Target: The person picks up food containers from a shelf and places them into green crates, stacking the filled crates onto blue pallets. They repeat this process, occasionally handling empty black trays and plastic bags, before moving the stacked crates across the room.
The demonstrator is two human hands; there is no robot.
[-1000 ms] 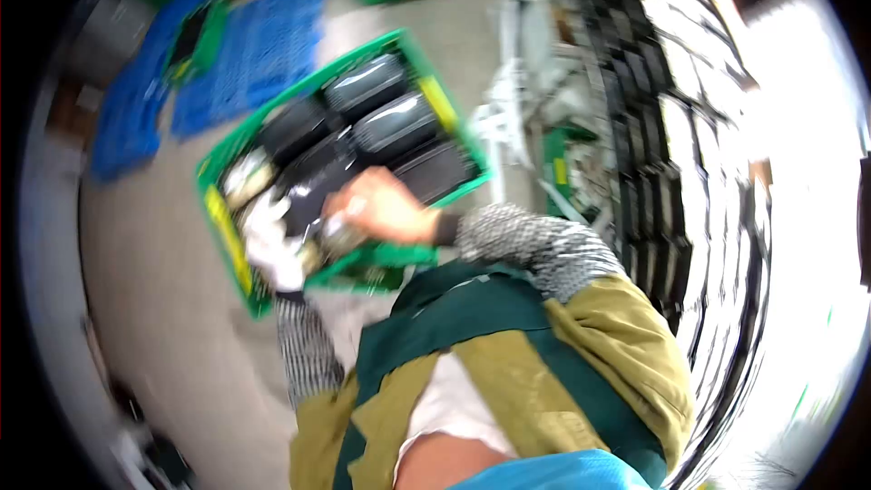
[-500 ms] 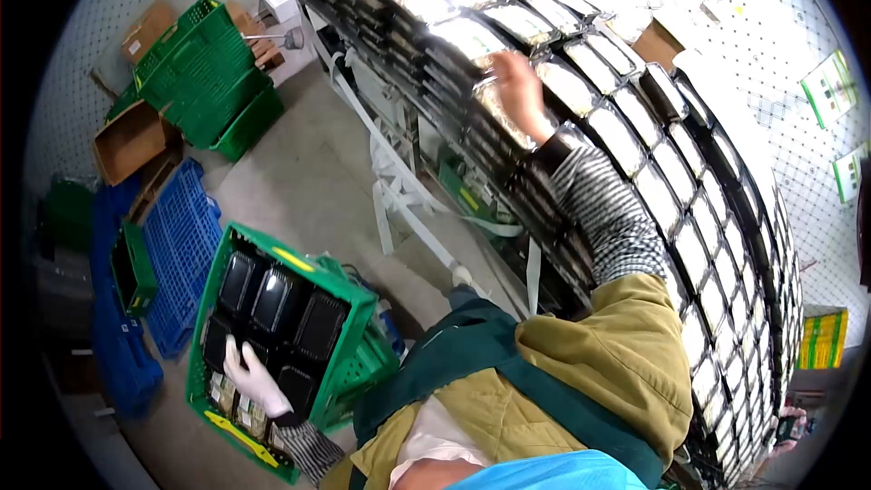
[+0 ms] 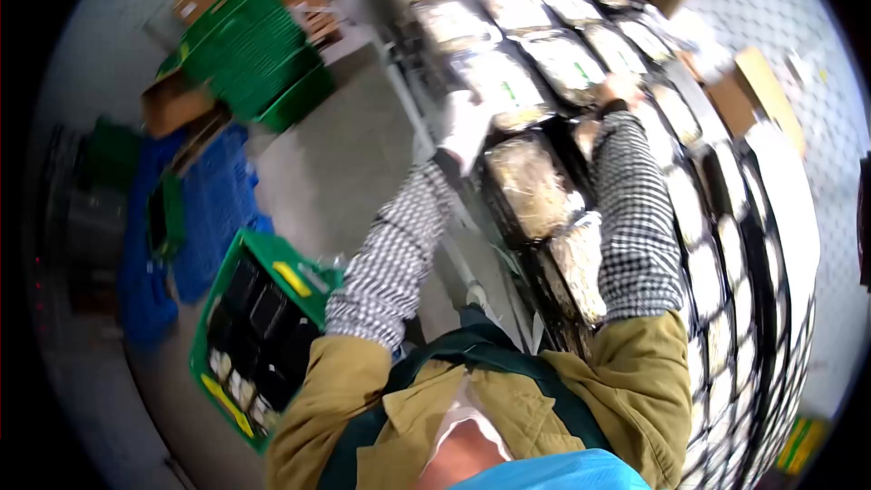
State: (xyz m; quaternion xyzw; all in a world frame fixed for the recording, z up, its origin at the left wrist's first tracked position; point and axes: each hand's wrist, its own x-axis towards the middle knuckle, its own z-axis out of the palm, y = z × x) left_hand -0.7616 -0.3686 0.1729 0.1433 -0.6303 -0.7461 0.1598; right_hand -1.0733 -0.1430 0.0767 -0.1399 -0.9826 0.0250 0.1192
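My left hand (image 3: 464, 125), in a white glove, is at the left edge of a black food tray (image 3: 499, 83) with a clear wrapped top and a green mark. Its blurred fingers are closed on that edge. My right hand (image 3: 621, 91) is bare and curled at the right edge of the neighbouring black tray (image 3: 564, 62), which has a similar label. These two trays sit side by side between my hands. Just below lie a wrapped tray of pale brown food (image 3: 528, 183) and another wrapped tray (image 3: 579, 263). What the food is, I cannot make out.
Stacked rows of wrapped trays (image 3: 712, 286) curve down the right side. A green crate (image 3: 304, 283) holding black trays and small packs stands at lower left. Beyond it are a blue pallet (image 3: 218, 209), stacked green crates (image 3: 240, 54) and cardboard boxes (image 3: 758, 95).
My left hand has left the green crate and come up to the stacked trays. My right hand has moved right along them. The view has shifted closer to the stack.
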